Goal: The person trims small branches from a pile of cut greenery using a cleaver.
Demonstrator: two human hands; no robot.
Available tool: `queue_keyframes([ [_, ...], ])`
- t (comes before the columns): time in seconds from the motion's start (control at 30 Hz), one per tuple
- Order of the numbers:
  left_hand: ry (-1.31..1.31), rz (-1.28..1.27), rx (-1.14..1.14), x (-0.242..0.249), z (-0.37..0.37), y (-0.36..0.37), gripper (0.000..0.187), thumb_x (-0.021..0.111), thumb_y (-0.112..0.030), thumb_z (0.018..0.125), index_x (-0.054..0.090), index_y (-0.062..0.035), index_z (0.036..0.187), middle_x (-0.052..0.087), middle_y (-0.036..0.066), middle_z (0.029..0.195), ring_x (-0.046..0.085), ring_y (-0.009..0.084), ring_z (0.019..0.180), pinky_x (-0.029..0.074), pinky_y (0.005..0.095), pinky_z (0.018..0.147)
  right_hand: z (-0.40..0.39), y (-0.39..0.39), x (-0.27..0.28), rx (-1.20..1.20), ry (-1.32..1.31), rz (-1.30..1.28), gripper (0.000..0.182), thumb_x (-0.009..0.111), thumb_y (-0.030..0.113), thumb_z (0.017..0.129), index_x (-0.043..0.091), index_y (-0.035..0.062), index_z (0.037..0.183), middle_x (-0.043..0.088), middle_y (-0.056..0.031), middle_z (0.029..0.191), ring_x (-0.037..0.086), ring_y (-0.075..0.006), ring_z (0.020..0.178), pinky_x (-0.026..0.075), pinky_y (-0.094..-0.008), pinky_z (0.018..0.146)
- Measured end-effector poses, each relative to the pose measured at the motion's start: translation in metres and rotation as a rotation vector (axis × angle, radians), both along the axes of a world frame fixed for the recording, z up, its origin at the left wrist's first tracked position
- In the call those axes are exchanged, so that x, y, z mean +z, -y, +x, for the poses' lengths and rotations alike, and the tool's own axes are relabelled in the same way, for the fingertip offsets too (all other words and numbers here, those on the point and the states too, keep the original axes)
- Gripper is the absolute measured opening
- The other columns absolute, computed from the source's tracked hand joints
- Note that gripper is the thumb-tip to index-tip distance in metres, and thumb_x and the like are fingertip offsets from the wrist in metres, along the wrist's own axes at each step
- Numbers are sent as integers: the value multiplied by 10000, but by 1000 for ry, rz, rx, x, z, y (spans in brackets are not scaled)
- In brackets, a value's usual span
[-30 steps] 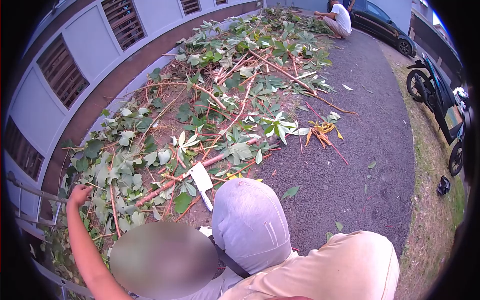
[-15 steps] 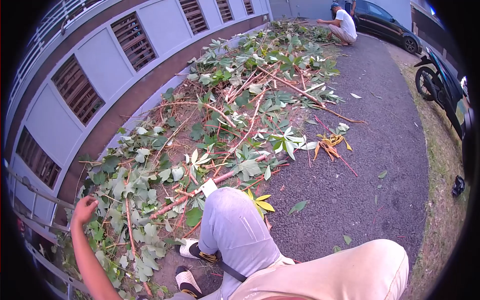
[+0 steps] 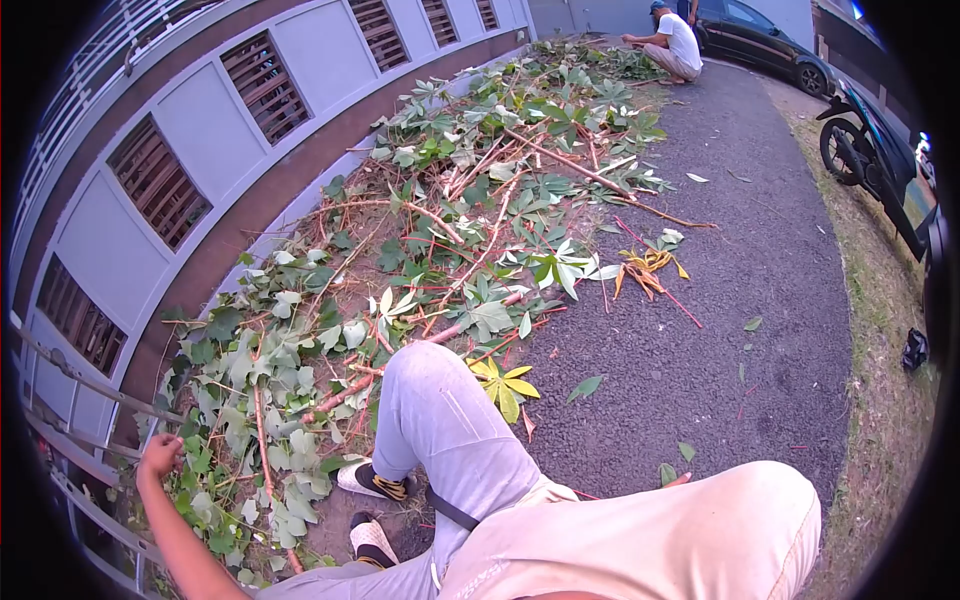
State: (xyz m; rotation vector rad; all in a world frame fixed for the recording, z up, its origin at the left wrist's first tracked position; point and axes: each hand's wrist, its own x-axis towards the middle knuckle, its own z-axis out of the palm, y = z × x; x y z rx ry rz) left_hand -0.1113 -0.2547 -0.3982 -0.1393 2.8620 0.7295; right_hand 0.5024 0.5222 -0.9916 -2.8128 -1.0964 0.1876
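Observation:
At the left edge of the leaf pile, my left hand (image 3: pixel 161 456) has its fingers curled inward, beside a metal ladder-like rail (image 3: pixel 100 443). Whether anything lies between those fingers cannot be made out. Close by are lobed green leaves (image 3: pixel 225 430) on a long brown stem (image 3: pixel 262 440). Just past the edge of my light shirt, a small bit of what looks like my right hand (image 3: pixel 681 480) shows; the rest is hidden behind my body. Before my bent knee lie cut branches (image 3: pixel 445 334) and a yellow-green leaf (image 3: pixel 505 386).
Cut leafy branches (image 3: pixel 490 215) cover the ground along the grey wall (image 3: pixel 205 100). Asphalt (image 3: pixel 690 330) runs to the right, with a motorbike (image 3: pixel 870 165) on the grass verge. A person (image 3: pixel 680 45) squats at the far end near a dark car (image 3: pixel 755 40); another person stands behind.
My left hand has come down, closer to the leaves and rail. My view has shifted slightly, and my knee now hides the pale piece on the branch. A bit of my right hand has appeared.

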Motion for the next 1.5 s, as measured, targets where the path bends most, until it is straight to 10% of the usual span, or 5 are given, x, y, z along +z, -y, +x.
queue_keyframes([
  [0.43, 109, -18, 164, -23, 72, 72, 431, 639, -437, 1046, 626, -116, 1334, 747, 83, 1082, 736, 244, 848, 537, 436, 702, 33, -13, 3, 52, 53, -15, 798, 596, 632, 987, 477, 118, 1586, 422, -159, 1670, 428, -411, 1508, 334, -651, 1208],
  [0.7, -416, 1107, 89, -152, 10, -157, 444, 569, -434, 1102, 610, -140, 1432, 664, 31, 1179, 654, 112, 981, 460, 269, 869, 35, 21, 59, 8, 137, 54, 800, 613, 625, 981, 487, 107, 1578, 426, -169, 1665, 432, -422, 1503, 334, -658, 1206],
  [0.9, -355, 1087, 18, -219, -23, -127, 366, 566, -378, 1113, 657, -99, 1333, 674, -28, 1043, 638, 82, 865, 448, 241, 761, 20, 31, 47, -46, 159, 125, 802, 625, 619, 976, 495, 99, 1572, 429, -177, 1662, 435, -430, 1499, 334, -664, 1204],
  [1.17, -359, 910, -160, -287, -39, -80, 232, 593, -240, 1106, 679, -44, 1197, 652, 4, 897, 587, 86, 768, 465, 252, 738, -163, -55, 134, 665, -494, 377, 565, 623, 556, 996, 731, 74, 1271, 678, -222, 1357, 608, -401, 1304, 446, -494, 1124],
  [1.5, -194, 813, -156, -287, -42, -108, 203, 595, -205, 1100, 683, -26, 1135, 626, 13, 826, 564, 76, 683, 449, 252, 616, -546, 61, 382, 1699, -1264, 475, 434, 579, 366, 1077, 730, -39, 1120, 781, -139, 1031, 706, -185, 936, 528, -349, 871],
])
